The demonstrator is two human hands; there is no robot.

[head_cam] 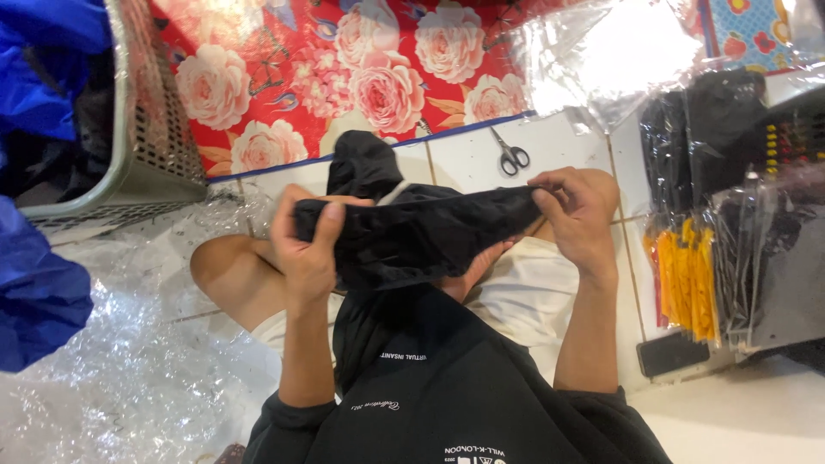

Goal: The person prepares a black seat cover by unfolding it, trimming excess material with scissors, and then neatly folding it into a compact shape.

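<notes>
Black cloth [421, 232] hangs between our two hands above our lap. Our left hand [308, 249] closes on its left end, our right hand [577, 219] pinches the right end. We think it can slip if one grip loosens. We count one basket [146, 146] and one pair of scissors [512, 157].
</notes>
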